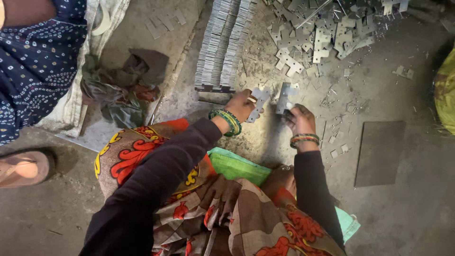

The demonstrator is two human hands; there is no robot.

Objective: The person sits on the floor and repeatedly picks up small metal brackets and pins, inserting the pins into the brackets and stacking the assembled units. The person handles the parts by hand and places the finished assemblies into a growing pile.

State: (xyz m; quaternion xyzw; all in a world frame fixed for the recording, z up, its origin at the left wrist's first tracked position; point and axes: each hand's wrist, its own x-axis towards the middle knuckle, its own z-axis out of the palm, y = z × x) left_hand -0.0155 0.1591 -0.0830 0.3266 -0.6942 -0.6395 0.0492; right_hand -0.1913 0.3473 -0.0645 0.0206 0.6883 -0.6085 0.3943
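Note:
My left hand (241, 104) grips a small flat metal plate (259, 99) with notched edges, just below two long rows of stacked plates (225, 45). My right hand (299, 118) holds a short stack of the same grey plates (284, 97) upright by its lower end. Both wrists wear green and multicoloured bangles, and dark sleeves cover my arms. The two hands are close together over the dusty concrete floor.
A loose heap of metal plates (327, 28) lies at the top right. A flat dark square sheet (380, 151) rests on the floor at right. Crumpled rags (123, 90) lie on a sack at left. Another person's patterned clothing (33, 61) and sandalled foot (21, 168) are at far left.

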